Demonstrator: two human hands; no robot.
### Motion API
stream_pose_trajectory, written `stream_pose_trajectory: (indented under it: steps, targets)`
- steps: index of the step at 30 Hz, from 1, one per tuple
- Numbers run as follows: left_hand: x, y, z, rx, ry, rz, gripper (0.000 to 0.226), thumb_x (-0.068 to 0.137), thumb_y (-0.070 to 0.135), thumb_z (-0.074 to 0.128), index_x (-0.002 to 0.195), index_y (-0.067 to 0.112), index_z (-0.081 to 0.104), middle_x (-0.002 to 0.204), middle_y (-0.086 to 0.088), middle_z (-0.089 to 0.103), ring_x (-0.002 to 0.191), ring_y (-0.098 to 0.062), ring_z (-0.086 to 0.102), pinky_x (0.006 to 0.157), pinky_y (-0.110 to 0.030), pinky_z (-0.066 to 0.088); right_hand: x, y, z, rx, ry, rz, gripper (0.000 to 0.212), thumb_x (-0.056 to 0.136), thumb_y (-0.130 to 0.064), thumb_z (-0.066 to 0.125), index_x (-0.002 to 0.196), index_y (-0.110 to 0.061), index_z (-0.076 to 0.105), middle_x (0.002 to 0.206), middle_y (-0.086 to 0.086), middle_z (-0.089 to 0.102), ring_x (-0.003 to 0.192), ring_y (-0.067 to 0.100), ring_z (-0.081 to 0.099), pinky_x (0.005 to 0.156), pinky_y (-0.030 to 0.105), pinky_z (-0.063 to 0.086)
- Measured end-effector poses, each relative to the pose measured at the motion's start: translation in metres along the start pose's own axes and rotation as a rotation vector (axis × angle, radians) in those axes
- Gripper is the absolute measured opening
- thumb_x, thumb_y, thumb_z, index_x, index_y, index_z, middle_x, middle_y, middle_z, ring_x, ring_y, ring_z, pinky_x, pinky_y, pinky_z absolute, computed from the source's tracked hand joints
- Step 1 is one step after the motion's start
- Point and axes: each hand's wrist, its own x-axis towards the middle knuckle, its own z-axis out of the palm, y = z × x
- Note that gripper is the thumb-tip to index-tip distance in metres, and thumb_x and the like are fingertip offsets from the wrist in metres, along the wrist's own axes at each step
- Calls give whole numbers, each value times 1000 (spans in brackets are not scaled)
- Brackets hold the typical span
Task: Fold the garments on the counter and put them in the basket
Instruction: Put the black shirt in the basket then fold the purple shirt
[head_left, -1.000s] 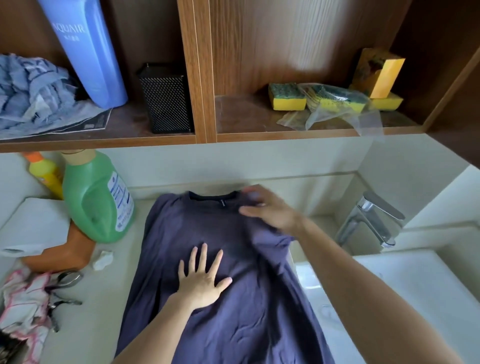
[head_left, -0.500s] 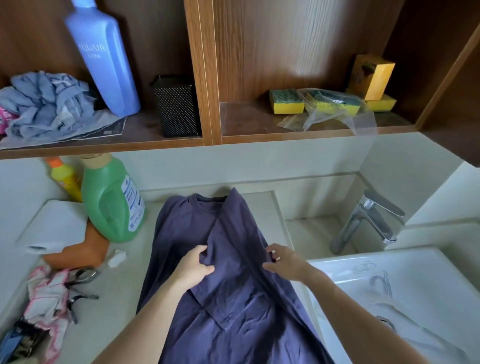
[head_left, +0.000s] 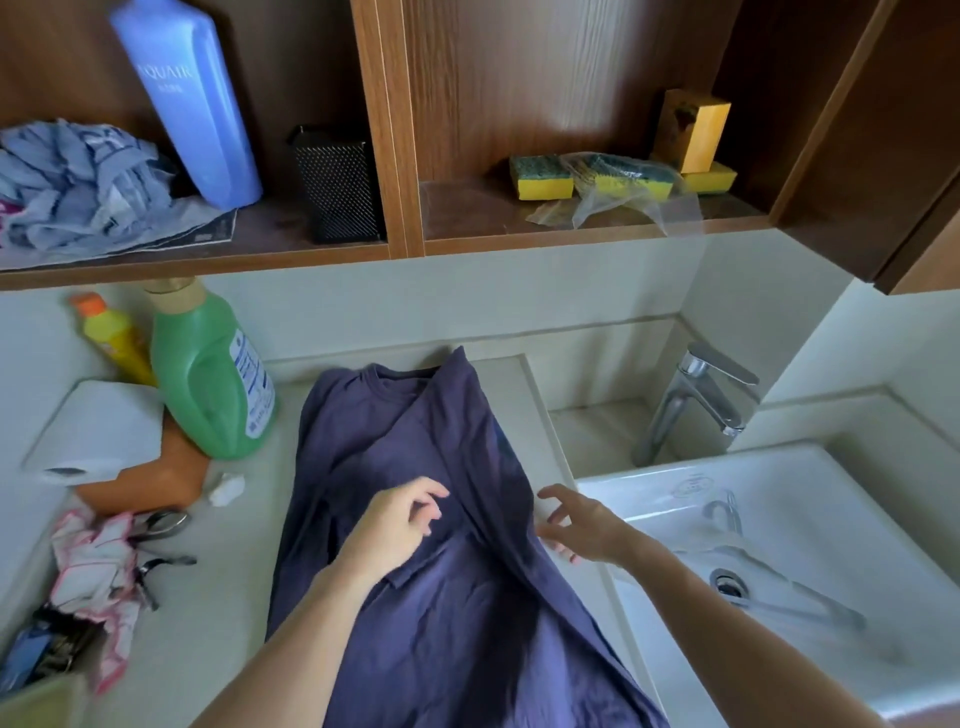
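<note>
On the far shelf (head_left: 311, 248) we see a blue bottle (head_left: 192, 104), a mesh box (head_left: 337, 187) and sponges (head_left: 540, 179), at left a green jug (head_left: 202, 379), yellow bottle (head_left: 111, 338) and paper roll (head_left: 98, 431), at right a tap (head_left: 696, 405) and sink (head_left: 841, 499).

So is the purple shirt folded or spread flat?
Partly folded. The shirt has its right side turned in over the middle; the left side lies spread on the counter. Left hand and right hand grip nothing.

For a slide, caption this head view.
Left hand and right hand, open, above partly folded purple T-shirt beside the sink.
</note>
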Motion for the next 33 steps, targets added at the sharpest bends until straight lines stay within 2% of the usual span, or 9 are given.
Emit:
stream_pose_trajectory:
  steps: [4, 9, 11, 14, 16, 20, 25, 30, 33]
  targets:
    - [-45, 6, 51, 213, -246, 149, 36, 94, 36, 61, 130, 31, 60, 135, 12, 56, 122, -9, 53, 107, -37, 42, -36, 1, 12, 25, -24, 6, 47, 90, -46, 65, 131, -32, 47, 105, 3, 67, 88, 22, 69, 61, 24, 58]
    - [-89, 16, 106, 661, -366, 31, 79, 95, 65, 34, 158, 31, -1, 164, -4, -22, 151, -30, -18, 121, -54, -7, -84, 23, 28, -227, -68, 73, 59, 81, -51, 71, 131, -36, 44, 105, 0, 63, 90, 18, 60, 81, 27, 46]
    - [-100, 14, 117, 691, -308, 24, 76, 94, 65, 21, 159, 30, 0, 165, -8, -18, 152, -34, -11, 119, -55, -6, -99, 35, 39, -312, -62, 99, 47, 82, -36, 66, 123, -23, 46, 105, 8, 63, 95, 28, 61, 78, 33, 46]
    - [-103, 11, 120, 713, -292, 38, 71, 96, 66, 20, 149, 25, 43, 158, -15, 34, 141, -39, 40, 109, -56, 18, -115, 48, 41, -308, 140, 125, 21, 88, -19, 53, 107, -13, 49, 106, 19, 64, 100, 38, 59, 73, 34, 40]
    - [-101, 9, 124, 720, -299, 39, 73, 99, 64, 13, 143, 22, 52, 151, -16, 46, 135, -38, 48, 106, -55, 23, -126, 44, 33, -234, 361, 124, 18, 92, -22, 54, 109, -16, 54, 98, 17, 67, 98, 37, 60, 72, 34, 41]
    - [-98, 12, 128, 739, -229, 39, 79, 98, 64, 5, 144, 22, 52, 152, -16, 44, 138, -38, 43, 108, -56, 20, -156, 21, 39, -207, 529, 13, 31, 91, -36, 64, 118, -25, 53, 95, 6, 69, 93, 28, 60, 69, 30, 38]
    - [-97, 11, 131, 727, -241, 8, 78, 97, 65, 7, 145, 21, 51, 154, -17, 41, 140, -38, 39, 108, -60, 33, -184, 36, 91, -231, 145, -16, 90, 80, -30, 72, 153, -31, 19, 149, -2, 40, 129, 24, 47, 103, 34, 41]
    - [-98, 15, 130, 729, -221, 37, 85, 86, 68, -5, 159, 29, 13, 167, -9, -2, 153, -32, -1, 120, -56, 5, -215, 69, 132, -109, 416, 89, 62, 79, -20, 61, 134, -29, 32, 108, -3, 59, 89, 22, 57, 76, 28, 40]
    - [-97, 16, 130, 734, -220, 46, 72, 97, 65, 9, 159, 28, 6, 166, -8, -14, 152, -31, -12, 121, -55, -1, -234, 80, 147, -112, 487, 35, 47, 81, -8, 53, 123, -27, 44, 106, -6, 51, 87, 16, 52, 78, 23, 39]
